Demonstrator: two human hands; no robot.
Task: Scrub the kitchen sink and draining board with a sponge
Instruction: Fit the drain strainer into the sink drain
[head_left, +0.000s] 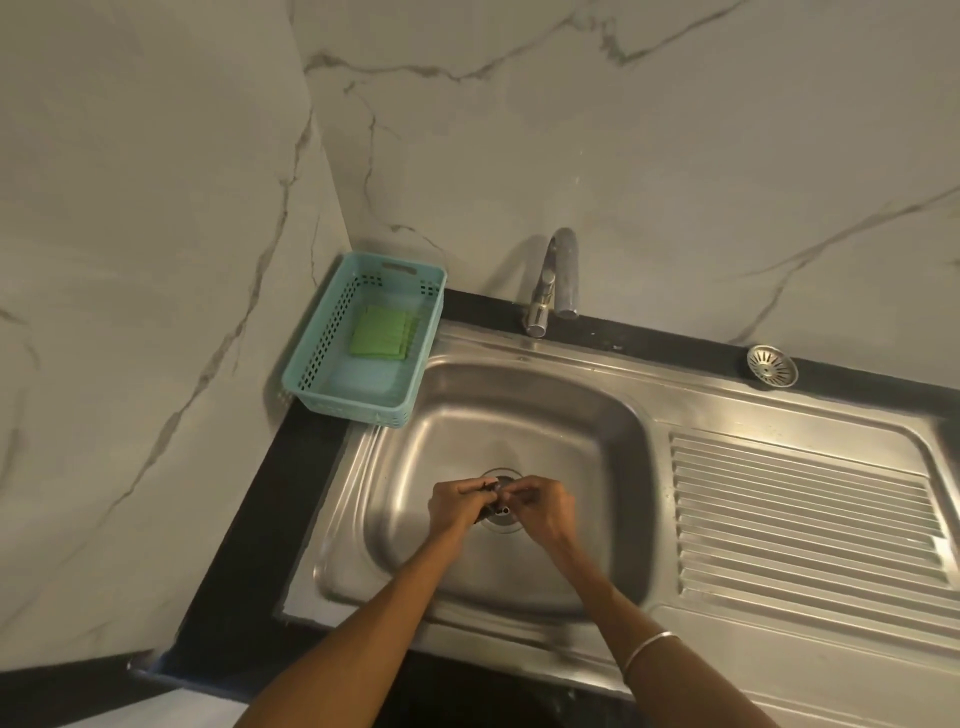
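From the head view, both hands meet low in the centre of the frame over the drain (500, 524) of the steel sink (597, 410). The left hand (457, 503) and right hand (540, 506) pinch a small dark object (492, 506) between their fingertips; what it is cannot be told. The green sponge (382, 336) lies in the teal basket (311, 358) at centre left. The ribbed draining board (800, 525) fills the right.

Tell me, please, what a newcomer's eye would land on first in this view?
Probably the two hands, left hand and right hand, meeting over the drain in the steel sink, pinching something small and dark. Next, the turquoise basket in the left corner, holding the green sponge.
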